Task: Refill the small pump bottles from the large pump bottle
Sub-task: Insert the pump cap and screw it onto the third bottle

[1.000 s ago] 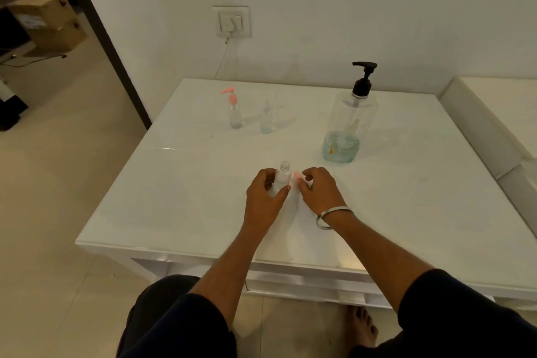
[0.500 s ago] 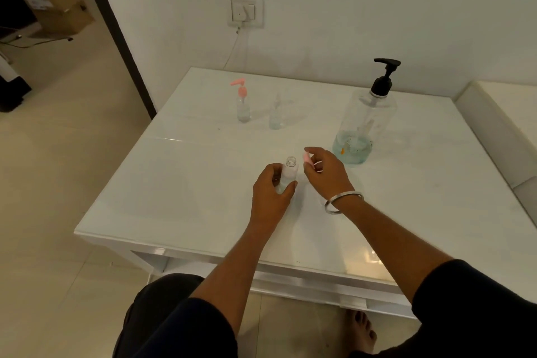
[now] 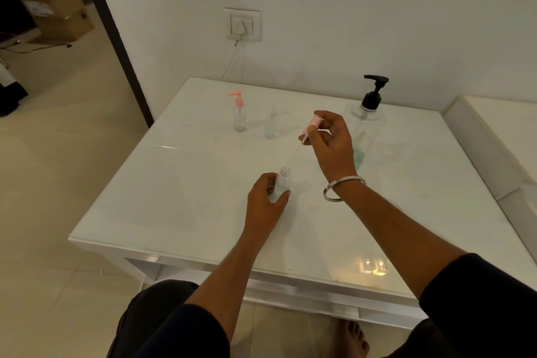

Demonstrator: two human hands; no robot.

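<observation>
My left hand (image 3: pixel 266 200) grips a small clear bottle (image 3: pixel 282 183) that stands upright and uncapped on the white table (image 3: pixel 189 197). My right hand (image 3: pixel 329 141) is raised above the table and pinches that bottle's pink pump head (image 3: pixel 311 128), its thin tube pointing down to the left. Behind my right hand stands the large clear pump bottle (image 3: pixel 369 125) with a black pump and a little blue liquid at the bottom. Two more small bottles stand at the back: one with a pink pump (image 3: pixel 239 112) and a clear one (image 3: pixel 271 125).
A wall socket (image 3: pixel 243 25) with a plugged cable is above the table's far edge. A second white surface (image 3: pixel 499 131) adjoins the table on the right. Cardboard boxes (image 3: pixel 55 13) sit on the floor beyond the doorway at the left.
My right hand has lifted the pink pump head out of the small bottle and raised it up and back. My left hand keeps holding the bottle in place.
</observation>
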